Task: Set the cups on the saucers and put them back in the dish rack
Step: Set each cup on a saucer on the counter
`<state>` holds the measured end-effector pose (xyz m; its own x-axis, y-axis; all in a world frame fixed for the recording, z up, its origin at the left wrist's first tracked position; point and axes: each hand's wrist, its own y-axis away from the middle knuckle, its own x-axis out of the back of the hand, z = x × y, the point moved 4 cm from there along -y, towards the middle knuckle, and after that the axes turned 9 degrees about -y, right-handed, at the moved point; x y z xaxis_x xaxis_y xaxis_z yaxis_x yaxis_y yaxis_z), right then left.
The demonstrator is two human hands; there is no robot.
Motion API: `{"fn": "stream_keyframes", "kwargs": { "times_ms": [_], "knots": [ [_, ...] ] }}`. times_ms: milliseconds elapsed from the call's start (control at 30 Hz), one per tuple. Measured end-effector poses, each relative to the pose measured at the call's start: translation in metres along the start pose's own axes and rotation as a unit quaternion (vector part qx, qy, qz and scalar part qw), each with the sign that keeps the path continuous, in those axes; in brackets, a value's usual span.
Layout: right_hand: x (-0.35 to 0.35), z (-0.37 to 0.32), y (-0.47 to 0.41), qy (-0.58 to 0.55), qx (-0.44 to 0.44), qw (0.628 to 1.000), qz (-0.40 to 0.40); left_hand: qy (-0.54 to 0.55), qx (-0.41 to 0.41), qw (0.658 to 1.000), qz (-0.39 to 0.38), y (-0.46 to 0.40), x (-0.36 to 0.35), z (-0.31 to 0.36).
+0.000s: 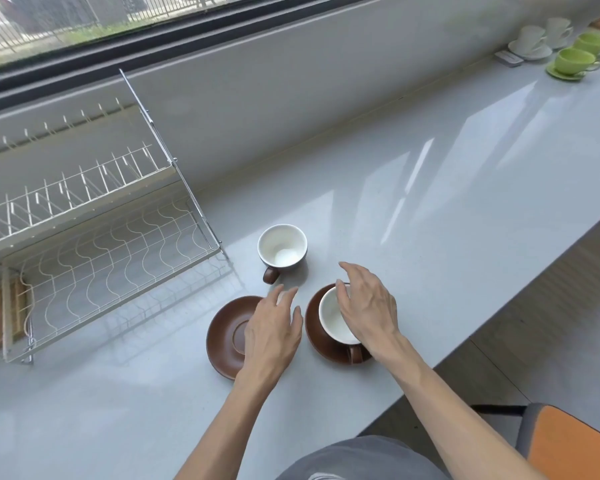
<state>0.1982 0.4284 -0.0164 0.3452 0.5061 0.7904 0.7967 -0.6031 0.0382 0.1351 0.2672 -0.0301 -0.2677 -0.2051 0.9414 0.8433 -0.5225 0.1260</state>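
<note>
Two brown cups with white insides were near the person: one cup (282,249) stood on the bare counter, the other cup (336,320) sat on a saucer. Two brown saucers were there: an empty saucer (227,336) and the saucer under the cup (317,336). One wire dish rack (94,237) stood at the left. Far off at the right were two green cups (574,60) on green saucers and two white cups (530,38) on white saucers. Two bare hands showed, a left hand (272,332) and a right hand (369,308).
</note>
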Motion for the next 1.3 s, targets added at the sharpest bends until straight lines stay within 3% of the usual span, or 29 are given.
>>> {"fn": "stream_keyframes", "kwargs": {
  "times_ms": [267,567,800,1067,1300],
  "knots": [
    [-0.026,-0.034,-0.035,0.001,0.06,0.998,-0.022,-0.074,-0.01,0.991,0.111,-0.033,0.021,-0.021],
    [-0.042,-0.049,-0.08,-0.02,0.019,0.996,-0.08,0.098,0.092,0.989,0.061,-0.074,0.03,-0.022],
    [-0.061,-0.05,-0.104,-0.034,-0.032,0.994,-0.097,0.214,0.198,0.957,-0.008,-0.11,0.02,-0.038],
    [-0.065,-0.046,-0.112,-0.098,-0.095,0.987,-0.087,0.254,0.257,0.932,-0.026,-0.113,0.016,-0.047],
    [-0.059,-0.051,-0.106,-0.105,-0.094,0.987,-0.078,0.26,0.256,0.931,-0.012,-0.104,0.025,-0.044]
  ]
}}
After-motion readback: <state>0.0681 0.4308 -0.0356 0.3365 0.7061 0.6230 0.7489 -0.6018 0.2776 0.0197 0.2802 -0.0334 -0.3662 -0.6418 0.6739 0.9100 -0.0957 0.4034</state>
